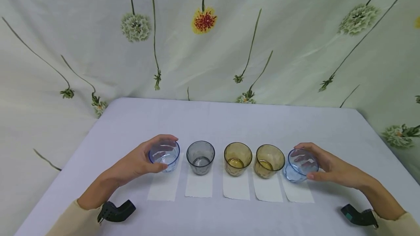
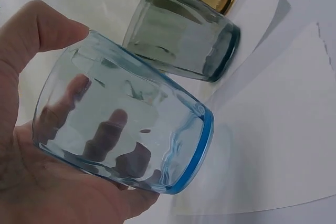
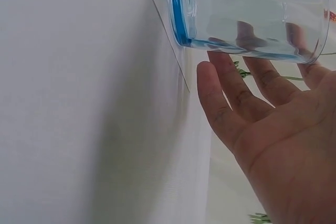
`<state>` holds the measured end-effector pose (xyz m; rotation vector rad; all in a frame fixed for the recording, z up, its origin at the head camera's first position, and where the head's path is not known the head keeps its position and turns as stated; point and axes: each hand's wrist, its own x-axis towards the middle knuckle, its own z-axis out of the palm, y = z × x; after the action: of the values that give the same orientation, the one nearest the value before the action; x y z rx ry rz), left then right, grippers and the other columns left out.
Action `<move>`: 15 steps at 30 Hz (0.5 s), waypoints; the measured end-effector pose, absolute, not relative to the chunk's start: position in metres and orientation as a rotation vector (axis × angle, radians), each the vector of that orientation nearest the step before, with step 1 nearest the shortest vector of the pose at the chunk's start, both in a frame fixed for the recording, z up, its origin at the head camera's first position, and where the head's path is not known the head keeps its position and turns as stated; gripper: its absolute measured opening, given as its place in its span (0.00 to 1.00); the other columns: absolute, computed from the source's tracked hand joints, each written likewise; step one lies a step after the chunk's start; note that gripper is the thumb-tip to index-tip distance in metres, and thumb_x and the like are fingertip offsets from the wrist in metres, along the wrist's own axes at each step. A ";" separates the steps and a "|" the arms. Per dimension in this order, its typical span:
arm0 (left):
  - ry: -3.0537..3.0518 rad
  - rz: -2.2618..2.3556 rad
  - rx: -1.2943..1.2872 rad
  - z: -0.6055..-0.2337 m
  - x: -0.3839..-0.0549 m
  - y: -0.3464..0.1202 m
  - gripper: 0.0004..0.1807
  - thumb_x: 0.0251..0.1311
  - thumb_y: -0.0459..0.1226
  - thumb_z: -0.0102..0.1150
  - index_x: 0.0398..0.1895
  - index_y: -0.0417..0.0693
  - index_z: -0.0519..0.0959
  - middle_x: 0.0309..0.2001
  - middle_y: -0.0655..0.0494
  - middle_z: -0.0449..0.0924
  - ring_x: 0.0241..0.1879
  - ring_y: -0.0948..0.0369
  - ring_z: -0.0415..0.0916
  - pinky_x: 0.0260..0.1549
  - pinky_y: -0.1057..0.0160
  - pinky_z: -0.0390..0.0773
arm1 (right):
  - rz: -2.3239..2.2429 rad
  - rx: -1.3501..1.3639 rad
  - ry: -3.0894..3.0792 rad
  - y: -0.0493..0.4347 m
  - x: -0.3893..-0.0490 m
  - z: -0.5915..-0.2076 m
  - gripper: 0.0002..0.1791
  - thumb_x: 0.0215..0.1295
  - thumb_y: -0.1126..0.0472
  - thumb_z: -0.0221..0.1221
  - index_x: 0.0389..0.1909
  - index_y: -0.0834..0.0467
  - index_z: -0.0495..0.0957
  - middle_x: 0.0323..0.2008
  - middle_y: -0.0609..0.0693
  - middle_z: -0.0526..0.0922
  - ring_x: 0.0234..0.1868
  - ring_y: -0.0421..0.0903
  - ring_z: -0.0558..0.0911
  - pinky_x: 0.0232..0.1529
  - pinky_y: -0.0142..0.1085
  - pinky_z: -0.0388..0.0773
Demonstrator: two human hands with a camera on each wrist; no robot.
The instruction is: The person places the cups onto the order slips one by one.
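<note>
My left hand [image 1: 136, 161] grips a clear blue glass [image 1: 168, 160] at the left end of a row, thumb on the near side and fingers round the far side. At the right end, a second blue glass [image 1: 294, 173] is held by my right hand [image 1: 341, 168] between thumb and fingers. This glass tilts slightly. Between them are a grey glass [image 1: 201, 156] and two amber glasses, one left [image 1: 237, 156] and one right [image 1: 267, 161]. The right amber glass is very close to the right blue glass; whether they touch, I cannot tell.
White paper strips lie under the row, such as the leftmost strip [image 1: 162, 189] and the rightmost strip [image 1: 301, 194]. They rest on a white-covered table [image 1: 216, 217]. A flower-printed cloth [image 1: 236, 50] hangs behind. Black devices are strapped at both wrists, left [image 1: 117, 211] and right [image 1: 359, 216].
</note>
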<state>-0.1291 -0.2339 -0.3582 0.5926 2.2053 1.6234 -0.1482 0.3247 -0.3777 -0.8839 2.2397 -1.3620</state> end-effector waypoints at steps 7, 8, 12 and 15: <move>2.184 1.627 0.553 -0.366 -0.125 -0.234 0.39 0.57 0.28 0.68 0.72 0.44 0.63 0.67 0.45 0.68 0.67 0.41 0.66 0.56 0.65 0.76 | -1.345 -0.892 2.251 0.324 -0.148 -0.376 0.37 0.68 0.71 0.59 0.74 0.59 0.55 0.67 0.51 0.67 0.66 0.32 0.68 0.59 0.24 0.69; 2.182 1.626 0.545 -0.366 -0.125 -0.234 0.39 0.57 0.28 0.68 0.72 0.44 0.63 0.67 0.45 0.67 0.67 0.41 0.65 0.56 0.66 0.76 | -1.343 -0.891 2.253 0.324 -0.148 -0.376 0.37 0.68 0.71 0.59 0.74 0.59 0.55 0.67 0.51 0.67 0.66 0.32 0.67 0.59 0.24 0.69; 2.174 1.625 0.529 -0.368 -0.125 -0.233 0.40 0.57 0.29 0.68 0.73 0.43 0.62 0.68 0.44 0.67 0.68 0.40 0.64 0.57 0.66 0.76 | -1.339 -0.882 2.260 0.325 -0.148 -0.376 0.37 0.68 0.71 0.59 0.74 0.59 0.55 0.67 0.50 0.67 0.66 0.31 0.67 0.59 0.24 0.69; 2.174 1.632 0.536 -0.369 -0.125 -0.233 0.40 0.57 0.29 0.68 0.73 0.43 0.62 0.68 0.44 0.67 0.68 0.40 0.64 0.57 0.67 0.76 | -1.329 -0.867 2.276 0.324 -0.148 -0.376 0.36 0.68 0.70 0.59 0.74 0.59 0.55 0.67 0.49 0.67 0.66 0.31 0.67 0.58 0.25 0.69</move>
<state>-0.1250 -0.2328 -0.3685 0.5357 2.1737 1.6325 -0.1478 0.3243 -0.3761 -0.8673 2.2757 -1.3287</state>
